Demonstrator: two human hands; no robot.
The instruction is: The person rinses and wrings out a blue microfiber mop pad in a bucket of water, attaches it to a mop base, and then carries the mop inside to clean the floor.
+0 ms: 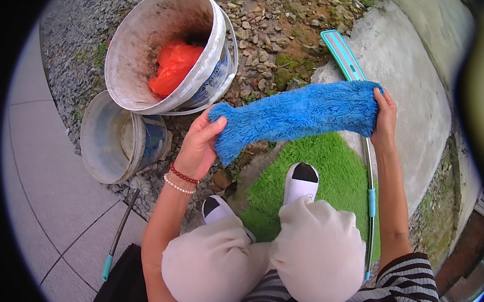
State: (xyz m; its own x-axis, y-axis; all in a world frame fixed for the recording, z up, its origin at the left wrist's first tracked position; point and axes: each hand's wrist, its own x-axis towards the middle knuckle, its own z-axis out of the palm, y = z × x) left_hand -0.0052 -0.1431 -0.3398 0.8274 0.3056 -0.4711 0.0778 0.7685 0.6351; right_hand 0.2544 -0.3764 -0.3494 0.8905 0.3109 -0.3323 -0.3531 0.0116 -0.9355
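Observation:
A fluffy blue microfiber mop pad [294, 111] is stretched between my two hands, above my knees and feet. My left hand [201, 143] pinches its left end, thumb on top; that end hangs down in a corner. At the right end, my right hand [384, 113] grips the edge with the thumb in front. Behind the pad lies a flat mop with a turquoise and grey head [343, 55]; its metal pole [369, 171] runs down beside my right forearm, partly hidden by the pad.
A large white bucket [116, 71] holding a red plastic bag [175, 67] leans beside a smaller bucket [95, 161]. A turquoise-handled brush [117, 235] lies at the left by paving. Green artificial turf [326, 157] is under my foot, with gravel and a concrete slab [405, 80] around.

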